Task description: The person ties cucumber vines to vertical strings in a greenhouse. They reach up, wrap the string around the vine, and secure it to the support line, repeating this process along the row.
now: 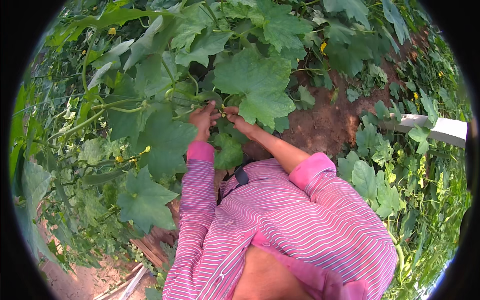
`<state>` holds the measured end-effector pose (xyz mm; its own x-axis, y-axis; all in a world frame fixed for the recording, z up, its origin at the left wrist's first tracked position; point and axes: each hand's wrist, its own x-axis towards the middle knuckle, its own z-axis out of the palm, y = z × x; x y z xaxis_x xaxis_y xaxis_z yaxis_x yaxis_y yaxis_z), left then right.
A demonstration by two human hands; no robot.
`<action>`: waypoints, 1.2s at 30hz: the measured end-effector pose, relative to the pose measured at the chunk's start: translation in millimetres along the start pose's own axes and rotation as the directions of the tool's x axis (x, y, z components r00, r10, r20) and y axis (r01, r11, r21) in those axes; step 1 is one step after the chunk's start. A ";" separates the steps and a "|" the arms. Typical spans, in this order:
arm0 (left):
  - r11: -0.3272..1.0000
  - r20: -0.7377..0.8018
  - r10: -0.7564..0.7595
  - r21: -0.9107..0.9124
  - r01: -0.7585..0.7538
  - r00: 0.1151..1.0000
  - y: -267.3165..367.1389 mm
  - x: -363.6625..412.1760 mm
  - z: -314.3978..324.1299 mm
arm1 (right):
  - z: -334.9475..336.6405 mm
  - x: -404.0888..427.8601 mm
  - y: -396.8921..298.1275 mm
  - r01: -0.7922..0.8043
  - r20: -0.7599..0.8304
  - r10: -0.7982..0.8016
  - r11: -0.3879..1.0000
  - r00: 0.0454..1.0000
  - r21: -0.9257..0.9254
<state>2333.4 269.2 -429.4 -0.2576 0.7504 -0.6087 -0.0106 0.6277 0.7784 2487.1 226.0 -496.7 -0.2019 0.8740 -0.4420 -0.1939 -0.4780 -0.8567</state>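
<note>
Among the leaves of a climbing gourd vine, my left hand [203, 120] is raised with its fingers bent, close to a pale green young gourd or thick stem [210, 96]. Whether the fingers grip anything is hidden by the foliage and the hand itself. Just to its right, my right hand [240, 123] has its thumb and fingertips pinched together at a small yellowish plant part [224, 111]. Both hands are almost touching. One broad lobed leaf [257, 84] hangs over the right hand, and another large leaf [167, 140] lies left of the left wrist.
A long green gourd [105, 177] hangs at the left. Thin string [48, 100] runs through the vines there. Brown soil [322, 116] shows to the right, where a white post or beam [437, 128] juts in. Wooden strips [148, 252] lie at lower left.
</note>
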 end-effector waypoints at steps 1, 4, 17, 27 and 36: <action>1.000 0.029 -0.015 -0.014 0.016 0.999 3.0 -0.8 5.8 | 1.8 -2.4 -1.2 0.027 0.001 -0.027 0.998 1.000 -0.057; 0.998 0.080 -0.033 -0.055 0.037 0.996 -0.8 -3.5 11.7 | 1.9 -14.6 -13.7 0.083 -0.035 -0.094 0.969 0.995 -0.232; 0.959 0.243 0.030 -0.281 0.041 0.970 -15.7 -12.2 10.0 | 9.2 -52.1 -67.7 0.244 0.063 -0.238 0.897 0.969 -0.368; 0.933 0.172 0.087 -0.360 -0.019 0.981 -26.8 -4.5 -4.8 | 61.5 -147.9 -110.5 0.272 0.610 -0.247 0.961 0.752 0.054; 0.916 0.155 0.107 -0.400 -0.037 0.982 -28.3 -13.1 -10.3 | 87.3 -193.8 -138.6 0.240 0.739 -0.241 0.964 0.630 0.110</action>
<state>2327.2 239.5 -441.8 -0.1046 0.8364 -0.5381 -0.3864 0.4644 0.7969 2469.3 115.2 -269.1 -0.7895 0.6010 0.1246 -0.3409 -0.2606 -0.9033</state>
